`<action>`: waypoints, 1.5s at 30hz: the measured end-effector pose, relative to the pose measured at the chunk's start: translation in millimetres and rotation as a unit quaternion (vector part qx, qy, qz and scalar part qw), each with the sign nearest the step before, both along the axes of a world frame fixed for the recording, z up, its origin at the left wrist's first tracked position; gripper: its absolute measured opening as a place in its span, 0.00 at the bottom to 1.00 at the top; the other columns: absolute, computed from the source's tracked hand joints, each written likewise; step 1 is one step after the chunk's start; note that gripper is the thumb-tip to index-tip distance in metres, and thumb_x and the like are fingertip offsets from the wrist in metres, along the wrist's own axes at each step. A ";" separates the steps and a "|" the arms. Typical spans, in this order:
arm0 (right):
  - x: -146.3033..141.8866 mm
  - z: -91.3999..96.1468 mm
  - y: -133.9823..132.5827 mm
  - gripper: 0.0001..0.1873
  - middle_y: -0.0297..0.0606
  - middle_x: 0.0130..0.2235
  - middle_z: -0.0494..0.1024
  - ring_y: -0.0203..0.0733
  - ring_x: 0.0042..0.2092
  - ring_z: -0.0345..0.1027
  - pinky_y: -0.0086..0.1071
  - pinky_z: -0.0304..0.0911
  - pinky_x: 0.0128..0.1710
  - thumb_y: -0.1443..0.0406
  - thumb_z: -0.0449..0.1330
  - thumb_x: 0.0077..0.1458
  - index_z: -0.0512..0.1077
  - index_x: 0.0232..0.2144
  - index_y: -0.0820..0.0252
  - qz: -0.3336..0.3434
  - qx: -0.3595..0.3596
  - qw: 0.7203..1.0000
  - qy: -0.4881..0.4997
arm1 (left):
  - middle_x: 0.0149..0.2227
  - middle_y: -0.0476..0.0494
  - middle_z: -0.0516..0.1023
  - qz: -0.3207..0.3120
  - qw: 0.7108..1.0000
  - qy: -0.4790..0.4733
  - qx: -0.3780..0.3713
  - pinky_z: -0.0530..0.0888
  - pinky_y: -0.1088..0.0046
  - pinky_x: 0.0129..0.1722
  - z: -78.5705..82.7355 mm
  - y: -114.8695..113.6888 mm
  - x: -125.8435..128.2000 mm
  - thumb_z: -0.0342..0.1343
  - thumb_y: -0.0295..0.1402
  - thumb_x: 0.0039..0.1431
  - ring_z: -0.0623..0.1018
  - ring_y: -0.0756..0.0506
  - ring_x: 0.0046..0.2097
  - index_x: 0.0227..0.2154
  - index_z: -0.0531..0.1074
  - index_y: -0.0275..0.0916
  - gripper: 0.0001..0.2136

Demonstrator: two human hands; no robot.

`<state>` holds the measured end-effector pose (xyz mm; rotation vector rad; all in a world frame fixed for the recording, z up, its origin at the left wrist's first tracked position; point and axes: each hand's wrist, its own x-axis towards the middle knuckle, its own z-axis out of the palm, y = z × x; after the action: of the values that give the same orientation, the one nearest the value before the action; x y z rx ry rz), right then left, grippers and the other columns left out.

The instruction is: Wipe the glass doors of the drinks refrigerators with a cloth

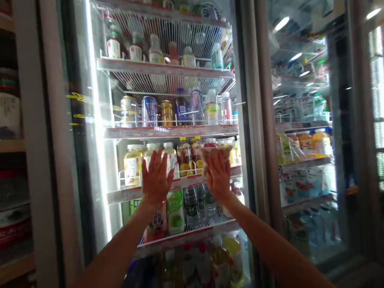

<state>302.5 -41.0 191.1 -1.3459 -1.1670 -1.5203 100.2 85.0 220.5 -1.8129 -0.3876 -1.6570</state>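
Observation:
A drinks fridge with a glass door (79,160) stands in front of me, reflections showing on the pane. My left hand (156,180) is raised with its fingers spread, palm towards the glass, and holds nothing; it looks to be resting on the pane. To its right, my right hand (218,172) presses a pale pinkish cloth (231,149) against the glass, its fingers stretched over the cloth. Most of the cloth is hidden behind the hand, and its edges are blurred. Behind the pane, yellow drink bottles (132,164) stand on the shelf level with my hands.
Shelves inside hold cans (149,111), dark water bottles (192,206) and other drinks. A metal door frame (259,120) runs upright on the right, beside a second glass-fronted fridge (303,160). A shelf with jars (10,108) stands at the far left.

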 end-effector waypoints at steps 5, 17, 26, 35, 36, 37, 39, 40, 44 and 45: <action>16.0 -7.3 -10.5 0.30 0.41 0.64 0.58 0.48 0.67 0.42 0.55 0.42 0.62 0.64 0.45 0.61 0.45 0.65 0.52 -0.013 0.007 1.000 0.006 | 0.64 0.36 0.53 0.000 1.000 0.003 -0.007 0.44 0.57 0.66 -28.1 -5.9 0.1 0.46 0.35 0.62 0.46 0.44 0.67 0.64 0.42 0.38 0.30; -3.9 -35.3 -10.8 0.30 0.38 0.63 0.59 0.45 0.67 0.43 0.51 0.41 0.64 0.65 0.45 0.60 0.48 0.64 0.53 0.005 -0.050 0.998 -0.049 | 0.64 0.39 0.53 -0.006 1.000 0.010 -0.015 0.43 0.60 0.66 -51.5 -4.8 0.1 0.48 0.35 0.62 0.47 0.44 0.67 0.65 0.40 0.40 0.32; -8.5 -48.6 -9.1 0.28 0.40 0.63 0.60 0.47 0.67 0.43 0.52 0.45 0.63 0.64 0.47 0.59 0.55 0.62 0.52 0.018 -0.099 0.993 -0.064 | 0.65 0.39 0.52 -0.004 0.998 0.022 -0.053 0.43 0.58 0.66 -57.8 -6.8 -0.1 0.45 0.36 0.62 0.46 0.44 0.67 0.64 0.44 0.39 0.29; 5.1 -33.2 -1.3 0.29 0.50 0.62 0.59 0.56 0.66 0.45 0.57 0.46 0.60 0.56 0.44 0.59 0.64 0.57 0.64 0.018 0.014 0.998 0.055 | 0.64 0.38 0.56 0.065 0.997 0.031 -0.028 0.41 0.60 0.66 -84.1 -9.2 -6.6 0.42 0.38 0.63 0.40 0.45 0.68 0.61 0.52 0.32 0.25; -0.2 -38.9 -1.4 0.27 0.46 0.62 0.61 0.54 0.65 0.47 0.56 0.45 0.61 0.56 0.45 0.59 0.65 0.57 0.60 0.043 -0.049 0.998 0.005 | 0.64 0.39 0.57 0.071 0.997 0.030 -0.025 0.41 0.60 0.66 -84.5 -9.2 -6.8 0.41 0.38 0.64 0.39 0.45 0.68 0.61 0.53 0.32 0.25; -3.4 -44.3 -3.0 0.26 0.43 0.61 0.63 0.52 0.65 0.49 0.54 0.45 0.62 0.57 0.46 0.59 0.65 0.57 0.56 0.063 -0.095 0.993 -0.037 | 0.64 0.39 0.56 0.079 0.996 0.032 -0.027 0.42 0.61 0.66 -84.8 -9.4 -7.1 0.40 0.39 0.64 0.40 0.45 0.68 0.61 0.53 0.32 0.25; -0.4 -49.8 -8.6 0.26 0.42 0.60 0.64 0.51 0.64 0.51 0.52 0.43 0.63 0.56 0.47 0.59 0.65 0.57 0.53 0.073 -0.098 0.991 -0.050 | 0.64 0.41 0.55 0.090 0.994 0.041 -0.035 0.43 0.60 0.66 -86.5 -10.6 -8.3 0.39 0.39 0.64 0.40 0.44 0.68 0.61 0.52 0.34 0.25; 4.6 -49.2 -11.1 0.27 0.44 0.61 0.63 0.52 0.64 0.50 0.51 0.43 0.63 0.55 0.47 0.58 0.64 0.58 0.55 0.064 -0.056 0.996 -0.018 | 0.65 0.41 0.54 0.092 0.994 0.046 -0.040 0.43 0.60 0.66 -88.1 -11.3 -9.0 0.39 0.39 0.64 0.41 0.44 0.68 0.61 0.52 0.34 0.25; 13.7 -44.0 -9.2 0.34 0.50 0.64 0.54 0.55 0.66 0.45 0.50 0.46 0.60 0.50 0.44 0.58 0.63 0.58 0.67 0.013 0.086 0.990 0.113 | 0.65 0.40 0.54 0.073 0.995 0.050 -0.055 0.43 0.60 0.66 -97.4 -13.0 -11.3 0.41 0.38 0.63 0.40 0.44 0.68 0.61 0.52 0.34 0.25; 9.5 -46.8 -7.1 0.33 0.50 0.64 0.55 0.55 0.65 0.45 0.50 0.46 0.61 0.51 0.44 0.59 0.64 0.58 0.66 0.012 0.067 0.993 0.092 | 0.65 0.40 0.54 0.068 0.995 0.049 -0.059 0.44 0.60 0.66 -99.7 -12.8 -11.8 0.41 0.37 0.63 0.40 0.44 0.68 0.61 0.52 0.34 0.25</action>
<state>312.0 -48.0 144.3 -1.3449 -0.9470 -1.3998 88.4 72.2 120.8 -1.9016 -0.5630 -1.4725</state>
